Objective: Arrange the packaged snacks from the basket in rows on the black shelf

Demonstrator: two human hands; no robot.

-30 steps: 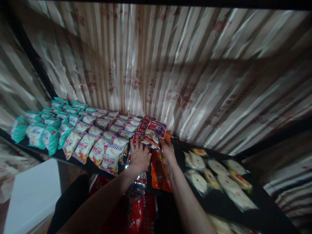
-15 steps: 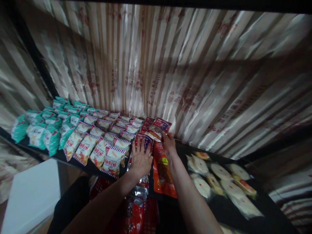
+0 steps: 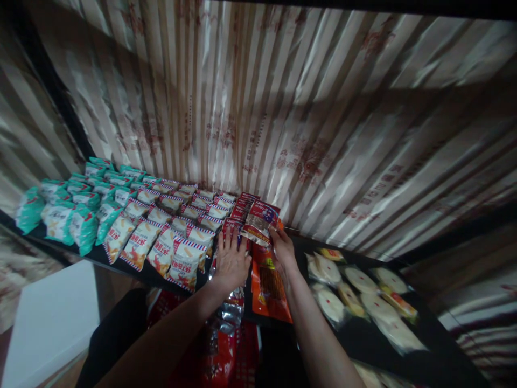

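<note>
My right hand (image 3: 284, 249) pinches the near right corner of a dark red snack packet (image 3: 260, 218), which has a blue patch and a pale lower part. That packet is tilted above a row of similar red packets (image 3: 235, 214). With fingers spread, my left hand (image 3: 231, 261) lies flat on the near packets of this row and hides much of them. Below my right wrist lies an orange packet (image 3: 271, 285) with brown sticks showing through it, partly covered by my arm.
White snack bags (image 3: 183, 261) with striped edges and teal bags (image 3: 84, 229) fill the left of the black shelf (image 3: 434, 328). Pale round packaged pieces (image 3: 361, 280) lie at the right. A red basket (image 3: 250, 355) holds packets below; a white box (image 3: 54, 323) stands lower left.
The red packet in my right hand moved slightly back and right, then a little forward and left again. My left hand stays flat on the row, its fingers shifting slightly.
</note>
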